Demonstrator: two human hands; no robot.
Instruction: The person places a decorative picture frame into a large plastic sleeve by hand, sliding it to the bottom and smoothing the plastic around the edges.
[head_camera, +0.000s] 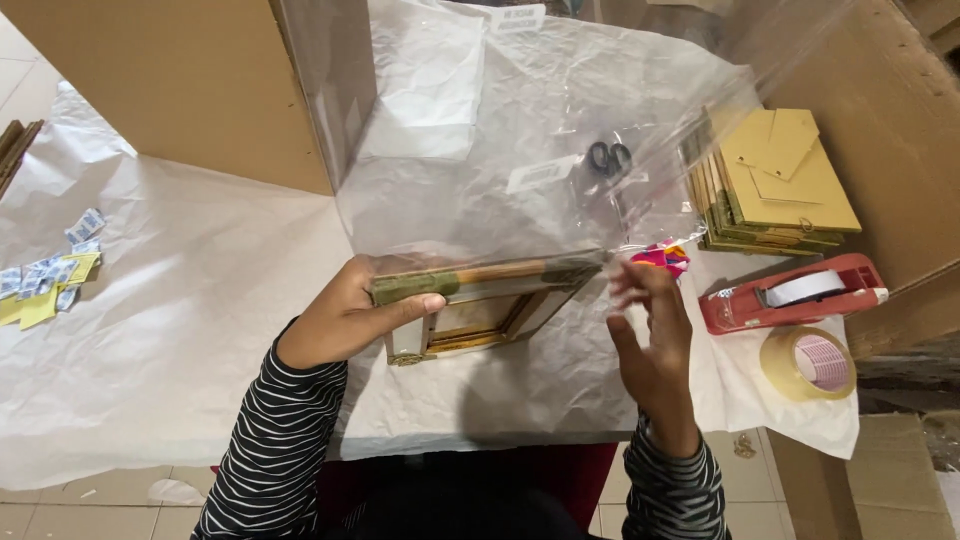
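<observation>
Left hand (345, 318): closed around the left end of a small picture frame (480, 305), thumb on top, fingers under it
Picture frame: gold and green, ornate, held tilted above the white paper (180, 300), its top edge at the mouth of a clear plastic bag (530, 150)
Right hand (655, 335): fingers spread and slightly curled, just right of the frame's right end, at the lower corner of the clear plastic bag; whether it pinches the film cannot be told through the blur
Clear plastic bag: large, transparent, lifted up and away from the person, a pair of scissors (608, 160) showing through it
White paper: crumpled sheet covering the counter
Stack of frames (770, 190): yellow-backed, piled at the far right, well apart from the hands
Tape dispenser (790, 292): red, with a white roll, lying right of the right hand
Tape roll (808, 362): tan, flat on the paper, just below the dispenser
Small packets (50, 280): white and yellow, scattered at the far left edge
Sleeves: black-and-white striped on both arms
</observation>
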